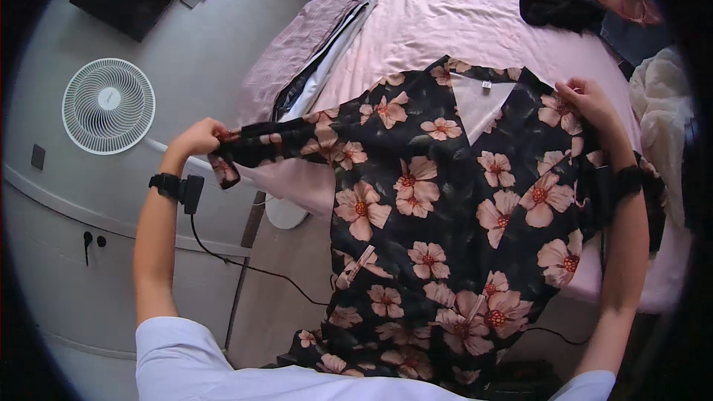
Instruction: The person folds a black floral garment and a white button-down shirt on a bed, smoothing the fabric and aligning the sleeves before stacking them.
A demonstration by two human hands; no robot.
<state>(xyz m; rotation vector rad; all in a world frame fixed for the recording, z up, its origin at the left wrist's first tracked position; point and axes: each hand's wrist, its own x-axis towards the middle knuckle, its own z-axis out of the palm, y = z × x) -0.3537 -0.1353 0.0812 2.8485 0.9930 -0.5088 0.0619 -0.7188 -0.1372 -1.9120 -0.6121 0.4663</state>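
A black dress (453, 230) with large pink flowers is spread out in front of me, its upper part against the bed's edge and its lower part hanging toward my body. My left hand (199, 138) grips the end of its left sleeve and pulls it out sideways. At the right shoulder, my right hand (587, 100) pinches the fabric between thumb and fingers. The V-shaped neckline shows a pale lining and a small label (486, 86). The other sleeve falls partly behind my right forearm.
A pink-sheeted bed (438, 7) lies ahead, with folded clothes (304, 52) at its left and loose garments (572, 0) at its far right. A white fan (109, 106) stands left. A cable (260, 271) runs from my left wrist strap.
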